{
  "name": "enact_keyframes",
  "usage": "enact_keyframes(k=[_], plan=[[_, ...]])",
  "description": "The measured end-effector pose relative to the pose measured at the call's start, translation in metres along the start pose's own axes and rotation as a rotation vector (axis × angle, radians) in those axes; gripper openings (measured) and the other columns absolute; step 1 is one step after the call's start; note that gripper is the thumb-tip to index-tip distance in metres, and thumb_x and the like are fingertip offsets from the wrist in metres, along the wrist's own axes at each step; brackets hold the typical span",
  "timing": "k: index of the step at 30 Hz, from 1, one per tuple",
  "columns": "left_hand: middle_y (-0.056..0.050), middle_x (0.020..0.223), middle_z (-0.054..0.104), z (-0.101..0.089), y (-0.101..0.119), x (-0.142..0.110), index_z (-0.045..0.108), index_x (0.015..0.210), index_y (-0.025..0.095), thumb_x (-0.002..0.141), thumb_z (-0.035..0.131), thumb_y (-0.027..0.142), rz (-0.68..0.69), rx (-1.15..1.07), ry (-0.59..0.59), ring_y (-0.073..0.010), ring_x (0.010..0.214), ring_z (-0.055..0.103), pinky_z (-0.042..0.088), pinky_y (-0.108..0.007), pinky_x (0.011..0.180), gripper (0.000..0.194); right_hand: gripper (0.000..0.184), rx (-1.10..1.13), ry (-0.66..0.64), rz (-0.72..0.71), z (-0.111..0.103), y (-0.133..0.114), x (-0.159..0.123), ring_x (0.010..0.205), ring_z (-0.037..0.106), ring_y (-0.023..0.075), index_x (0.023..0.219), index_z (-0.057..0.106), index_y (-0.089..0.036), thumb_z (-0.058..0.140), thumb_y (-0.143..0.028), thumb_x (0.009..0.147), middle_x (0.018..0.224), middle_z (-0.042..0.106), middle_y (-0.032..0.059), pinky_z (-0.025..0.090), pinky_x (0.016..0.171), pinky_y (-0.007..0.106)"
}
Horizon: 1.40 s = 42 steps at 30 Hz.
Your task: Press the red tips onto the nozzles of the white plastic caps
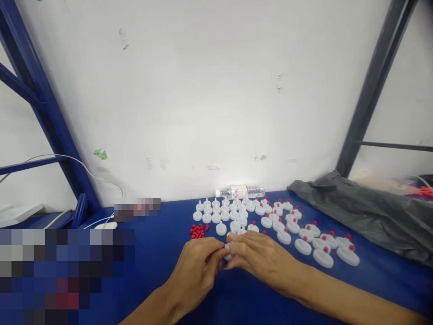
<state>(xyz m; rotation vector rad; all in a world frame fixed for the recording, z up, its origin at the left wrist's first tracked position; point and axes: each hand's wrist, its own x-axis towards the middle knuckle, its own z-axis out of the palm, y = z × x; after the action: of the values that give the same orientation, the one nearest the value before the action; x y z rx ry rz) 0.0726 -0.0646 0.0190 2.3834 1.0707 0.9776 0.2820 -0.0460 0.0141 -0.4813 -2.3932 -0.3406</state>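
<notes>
My left hand and my right hand meet at the middle of the blue table, fingers curled together around a small white cap that shows only partly between them. A little pile of red plugs lies just beyond my left hand. Behind the hands stand several white caps without plugs. To the right lie several white caps with red plugs fitted.
A clear plastic water bottle lies on its side against the white wall. A dark grey plastic bag covers the table's right side. Blue metal frame struts rise at left and right. White cables run along the left.
</notes>
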Motion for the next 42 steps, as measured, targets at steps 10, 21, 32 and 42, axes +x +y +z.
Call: enact_keyframes(k=[10,21,32,42], plan=[[0.001,0.056,0.057,0.003,0.006,0.006,0.059,0.062,0.016,0.098,0.048,0.043,-0.199,-0.298,0.037,-0.0112,0.052,0.054,0.039,-0.020,0.053,0.045,0.021,0.137,0.016,0.144,-0.012,-0.003,0.009,0.090,0.071,0.0166,0.116,0.055,-0.021,0.049,-0.035,0.102,0.103,0.073,0.0057,0.055,0.080,0.028],[0.001,0.054,0.061,-0.006,0.005,0.005,0.063,0.063,0.015,0.097,0.050,0.047,-0.213,-0.367,-0.030,-0.0093,0.050,0.048,0.035,-0.020,0.052,0.048,0.027,0.344,-0.012,0.284,-0.013,-0.003,0.001,0.099,0.070,0.0158,0.126,0.053,-0.025,0.055,-0.033,0.100,0.119,0.071,0.0058,0.056,0.086,0.028],[0.001,0.068,0.063,-0.017,0.000,0.013,0.064,0.074,0.018,0.101,0.041,0.041,-0.136,-0.022,0.029,-0.0130,0.063,0.054,0.040,-0.024,0.062,0.043,0.035,0.153,-0.090,0.175,-0.024,0.015,0.010,0.122,0.059,0.0201,0.137,0.049,-0.023,0.043,-0.019,0.103,0.135,0.060,0.0098,0.053,0.099,0.036],[-0.008,0.101,0.058,-0.032,-0.033,0.016,0.065,0.090,0.019,0.090,0.053,0.020,-0.018,0.599,-0.004,-0.0254,0.097,0.050,0.048,-0.038,0.080,0.012,0.015,-0.072,-0.018,0.543,-0.039,0.086,-0.002,0.094,0.067,0.0249,0.102,0.063,-0.022,0.055,-0.033,0.097,0.114,0.068,0.0090,0.055,0.078,0.039]])
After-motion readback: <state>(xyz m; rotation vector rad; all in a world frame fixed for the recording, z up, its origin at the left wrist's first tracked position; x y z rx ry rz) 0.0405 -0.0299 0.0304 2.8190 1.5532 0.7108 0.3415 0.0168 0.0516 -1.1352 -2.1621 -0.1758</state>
